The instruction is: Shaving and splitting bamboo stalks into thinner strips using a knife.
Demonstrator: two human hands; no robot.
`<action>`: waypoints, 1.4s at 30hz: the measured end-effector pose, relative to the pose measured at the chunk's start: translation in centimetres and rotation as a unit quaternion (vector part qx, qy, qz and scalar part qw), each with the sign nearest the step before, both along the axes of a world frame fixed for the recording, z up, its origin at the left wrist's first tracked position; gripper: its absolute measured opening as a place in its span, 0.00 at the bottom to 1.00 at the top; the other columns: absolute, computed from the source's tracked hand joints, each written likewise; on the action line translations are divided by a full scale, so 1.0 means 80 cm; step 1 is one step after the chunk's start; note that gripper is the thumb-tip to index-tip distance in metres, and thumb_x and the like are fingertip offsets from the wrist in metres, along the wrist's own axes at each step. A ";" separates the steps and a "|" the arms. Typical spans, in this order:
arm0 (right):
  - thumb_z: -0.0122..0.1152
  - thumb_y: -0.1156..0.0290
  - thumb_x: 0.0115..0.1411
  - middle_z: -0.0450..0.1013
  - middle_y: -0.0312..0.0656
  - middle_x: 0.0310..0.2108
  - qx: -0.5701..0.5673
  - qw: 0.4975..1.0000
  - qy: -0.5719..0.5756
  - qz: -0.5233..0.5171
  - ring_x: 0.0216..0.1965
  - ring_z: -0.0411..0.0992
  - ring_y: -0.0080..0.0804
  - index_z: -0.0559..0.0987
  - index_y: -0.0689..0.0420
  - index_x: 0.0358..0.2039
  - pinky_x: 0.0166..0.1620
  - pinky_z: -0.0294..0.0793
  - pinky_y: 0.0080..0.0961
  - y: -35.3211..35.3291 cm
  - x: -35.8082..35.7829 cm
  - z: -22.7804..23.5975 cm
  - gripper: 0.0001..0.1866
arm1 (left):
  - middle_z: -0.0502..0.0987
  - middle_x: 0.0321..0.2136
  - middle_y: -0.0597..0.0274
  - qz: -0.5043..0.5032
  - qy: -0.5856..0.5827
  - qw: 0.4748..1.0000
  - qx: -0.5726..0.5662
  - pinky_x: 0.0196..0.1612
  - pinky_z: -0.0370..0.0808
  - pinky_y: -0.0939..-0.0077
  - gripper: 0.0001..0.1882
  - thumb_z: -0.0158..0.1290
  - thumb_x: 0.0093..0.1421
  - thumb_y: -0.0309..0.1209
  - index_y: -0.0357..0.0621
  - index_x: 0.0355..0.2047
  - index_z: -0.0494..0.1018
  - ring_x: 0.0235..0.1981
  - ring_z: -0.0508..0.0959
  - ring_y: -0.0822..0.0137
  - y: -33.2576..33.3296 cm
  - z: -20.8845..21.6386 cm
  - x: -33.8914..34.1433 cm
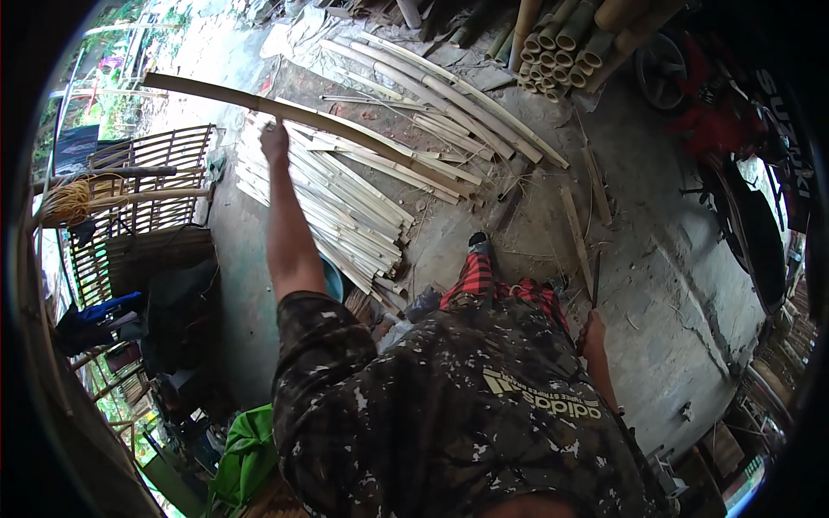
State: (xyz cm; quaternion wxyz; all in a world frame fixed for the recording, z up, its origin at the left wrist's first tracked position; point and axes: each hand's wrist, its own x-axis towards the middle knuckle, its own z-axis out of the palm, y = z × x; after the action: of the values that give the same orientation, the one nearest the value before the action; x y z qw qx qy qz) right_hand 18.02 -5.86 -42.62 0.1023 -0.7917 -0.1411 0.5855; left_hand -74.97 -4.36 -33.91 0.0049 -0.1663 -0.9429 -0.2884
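Note:
My left arm is stretched forward, and my left hand (pixel 275 142) is closed around a long split bamboo strip (pixel 345 131). The strip slants across the view from upper left down toward the middle. Beneath it, a pile of pale split bamboo strips (pixel 345 211) covers the floor. Low at my right side, my right hand (pixel 593 335) grips a long, narrow-bladed knife (pixel 596 281). Its blade points away from me, beside a flat bamboo piece (pixel 577 233) on the ground. Part of the knife's handle is hidden in my fingers.
Longer bamboo strips (pixel 432 91) lie beyond the pile. Cut bamboo poles (pixel 566 56) are stacked at the far right, near a red and black motorcycle (pixel 721 138). A slatted bamboo panel (pixel 160 164) stands left. A blue basin (pixel 332 278) sits partly hidden by my left arm.

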 end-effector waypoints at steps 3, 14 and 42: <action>0.52 0.43 0.65 0.58 0.32 0.12 0.019 0.999 -0.008 -0.027 0.12 0.57 0.27 0.68 0.44 0.23 0.16 0.56 0.28 -0.017 0.005 0.013 0.22 | 0.81 0.41 0.37 -0.053 -0.152 0.987 -0.011 0.51 0.72 0.51 0.31 0.51 0.63 0.56 0.36 0.41 0.80 0.46 0.79 0.39 0.013 -0.114 0.102; 0.51 0.47 0.66 0.54 0.29 0.11 0.035 0.999 -0.011 -0.039 0.10 0.56 0.25 0.64 0.43 0.18 0.14 0.54 0.27 -0.032 -0.007 0.015 0.23 | 0.82 0.37 0.36 -0.168 -0.388 0.886 -0.191 0.47 0.77 0.54 0.24 0.59 0.56 0.45 0.33 0.40 0.81 0.44 0.82 0.42 -0.148 -0.265 0.454; 0.53 0.37 0.62 0.58 0.30 0.13 -0.021 0.999 0.018 -0.033 0.12 0.57 0.26 0.68 0.46 0.22 0.16 0.55 0.32 -0.047 0.057 -0.045 0.26 | 0.81 0.44 0.40 -0.287 -0.341 0.855 -0.266 0.54 0.74 0.55 0.27 0.54 0.59 0.48 0.37 0.47 0.79 0.49 0.80 0.45 -0.136 -0.196 0.558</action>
State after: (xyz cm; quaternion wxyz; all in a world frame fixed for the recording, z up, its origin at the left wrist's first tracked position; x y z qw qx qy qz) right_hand 22.57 -9.59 -46.20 0.1074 -0.7874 -0.1009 0.5985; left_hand -30.34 -15.26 -49.61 -0.4445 -0.3153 -0.8367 -0.0543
